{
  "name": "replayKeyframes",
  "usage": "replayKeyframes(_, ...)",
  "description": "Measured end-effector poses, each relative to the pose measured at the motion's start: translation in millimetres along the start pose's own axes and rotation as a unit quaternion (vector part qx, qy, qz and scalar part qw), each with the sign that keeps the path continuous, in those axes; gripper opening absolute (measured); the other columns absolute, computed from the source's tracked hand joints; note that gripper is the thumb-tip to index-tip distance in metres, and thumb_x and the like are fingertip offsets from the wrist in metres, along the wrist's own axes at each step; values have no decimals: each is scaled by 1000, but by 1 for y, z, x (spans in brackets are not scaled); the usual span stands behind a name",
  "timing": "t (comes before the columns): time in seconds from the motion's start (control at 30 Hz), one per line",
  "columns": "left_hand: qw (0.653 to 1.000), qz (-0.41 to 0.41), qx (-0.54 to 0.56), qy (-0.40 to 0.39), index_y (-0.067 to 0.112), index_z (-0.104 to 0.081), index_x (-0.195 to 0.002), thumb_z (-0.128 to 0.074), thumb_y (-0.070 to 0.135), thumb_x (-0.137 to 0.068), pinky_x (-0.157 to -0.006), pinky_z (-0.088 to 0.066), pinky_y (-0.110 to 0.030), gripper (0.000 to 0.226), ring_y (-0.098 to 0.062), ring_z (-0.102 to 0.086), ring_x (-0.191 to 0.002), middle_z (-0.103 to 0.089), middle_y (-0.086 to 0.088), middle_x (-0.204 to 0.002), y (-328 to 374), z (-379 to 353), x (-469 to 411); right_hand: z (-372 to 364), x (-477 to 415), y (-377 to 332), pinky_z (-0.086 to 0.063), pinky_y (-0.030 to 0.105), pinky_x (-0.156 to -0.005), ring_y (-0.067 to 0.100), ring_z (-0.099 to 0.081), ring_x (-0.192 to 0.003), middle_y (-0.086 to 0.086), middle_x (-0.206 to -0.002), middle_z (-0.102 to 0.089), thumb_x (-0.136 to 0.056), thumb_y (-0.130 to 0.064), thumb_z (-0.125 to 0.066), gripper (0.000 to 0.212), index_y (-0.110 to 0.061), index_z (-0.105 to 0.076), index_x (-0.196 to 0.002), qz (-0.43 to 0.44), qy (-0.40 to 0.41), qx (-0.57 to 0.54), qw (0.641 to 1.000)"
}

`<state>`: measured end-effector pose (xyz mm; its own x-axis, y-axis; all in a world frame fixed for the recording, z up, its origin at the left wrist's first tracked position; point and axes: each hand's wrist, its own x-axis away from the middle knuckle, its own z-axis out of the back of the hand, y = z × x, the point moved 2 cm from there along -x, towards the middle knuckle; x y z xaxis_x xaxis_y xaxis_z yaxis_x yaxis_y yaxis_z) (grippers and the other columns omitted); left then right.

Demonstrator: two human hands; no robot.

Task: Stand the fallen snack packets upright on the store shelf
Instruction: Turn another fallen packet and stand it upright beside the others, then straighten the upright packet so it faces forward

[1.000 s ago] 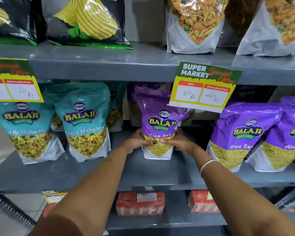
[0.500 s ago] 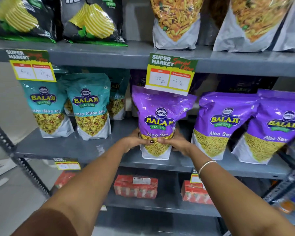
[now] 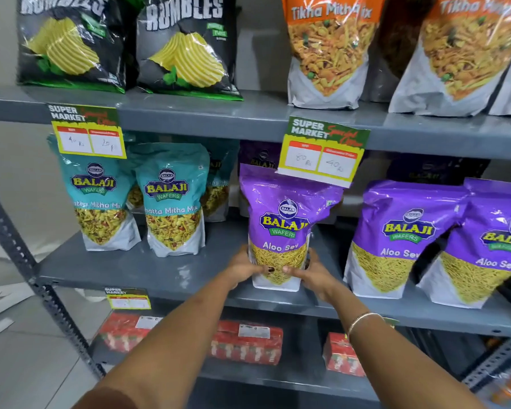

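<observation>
Between the two hands, low on its clear window of yellow sev, sits the glossy purple plastic Aloo Sev pouch [image 3: 281,231]: the left hand [image 3: 244,268] cups its left flank and the right hand [image 3: 310,271] its right, thumbs nearly meeting across the front, so both are closed around the packet and not spread wide. It stands upright, its white base resting on the grey metal middle shelf [image 3: 171,273] near the front edge, and looks settled apart from a slight crease in its top. Just above the grip hangs a green and yellow price card [image 3: 322,150], overlapping the pouch's upper edge. To the right of the hands, two more purple Aloo Sev pouches [image 3: 401,240] lean against each other, tilted and not quite square. To the left of the grip, the teal Khatta Mitha Mix pouches [image 3: 171,202] stand upright. Further back, behind the held packet, darker purple packets sit in shadow and I cannot tell how they lie. By my reckoning this one packet is as good as done and only needs letting go; the leaning pair on the right seems the next job.
</observation>
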<state>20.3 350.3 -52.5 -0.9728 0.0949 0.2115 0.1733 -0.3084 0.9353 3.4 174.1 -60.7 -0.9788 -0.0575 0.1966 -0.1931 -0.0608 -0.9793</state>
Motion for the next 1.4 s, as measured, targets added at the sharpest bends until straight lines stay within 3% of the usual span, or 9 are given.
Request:
replayKeyframes(0.37,999,5,-46,-13,11,-34,-135,-78,21,-71,-102,-45,-43,79,-30,-51,-124,-53,-11,-137,-26,64,-35,-62,-27,-12,-44,36,-97,20,-49,-111,10,-129,-49,-77,2,-69,78,-9,-23,-139,10,32,11,999)
replayKeyframes(0.5,992,31,-119,-29,3,-29,-136,-75,24,-75,-82,-52,-38,79,-29,-52,-118,-46,-12,-132,-34,61,-37,-55,-26,-6,-38,34,-107,23,-43,-128,9,-145,-41,-74,-8,-74,92,-11,-15,-145,-12,18,59,998)
replayKeyframes(0.6,976,110,-161,-99,5,-41,-109,-70,22,-80,-52,-45,-25,44,-17,-54,-71,-52,-9,-86,-35,61,-37,-33,-17,1,-39,27,-106,25,-36,-136,12,-151,-31,-74,-10,-75,93,-8,-16,-147,-41,48,102,993)
replayKeyframes(0.77,891,257,-198,-318,9,-47,-79,-43,32,-96,-63,-47,-23,28,-15,-56,-74,-56,-6,-82,-18,39,-14,35,11,-1,-46,24,-58,20,-56,-71,9,-78,-62,-80,-19,-69,18,-7,-56,-83,-154,115,311,931)
replayKeyframes(0.87,888,221,-195,-352,9,-48,-90,-38,35,-97,-84,-51,-29,29,-22,-62,-95,-61,-7,-96,0,0,-8,74,34,-2,-38,22,-49,14,-50,-38,-1,-26,-49,-93,-27,-48,37,-10,-42,-61,-341,42,397,851)
replayKeyframes(1.0,925,133,-155,-321,3,-42,-125,-47,28,-95,-102,-43,-45,40,-31,-56,-108,-54,-17,-117,28,-71,-2,136,50,0,-38,25,-57,13,-43,-49,4,-58,-46,-93,-22,-48,36,-11,-37,-60,-335,62,462,819)
replayKeyframes(1.17,978,22,-111,-177,7,-23,-144,-67,32,-81,-77,-48,-31,81,-23,-42,-130,-40,-6,-141,54,-159,-5,212,49,16,-41,20,-53,11,-48,-64,5,-87,-53,-77,-14,-72,21,-12,-51,-82,-173,183,224,941)
replayKeyframes(1.3,993,-27,-77,-87,5,-31,-136,-76,18,-75,-101,-40,-27,77,-23,-44,-130,-42,-8,-139,66,-202,-10,231,36,16,-46,38,-101,24,-51,-123,7,-139,-48,-52,-29,-87,110,-9,-25,-141,-41,111,147,982)
replayKeyframes(1.4,997,-24,-28,-60,5,-34,-134,-83,20,-60,-105,-40,-31,90,-25,-50,-127,-49,-13,-139,68,-212,-10,228,25,15,-40,39,-107,23,-48,-126,7,-139,-47,-61,-14,-84,103,-8,-21,-143,-3,73,133,988)
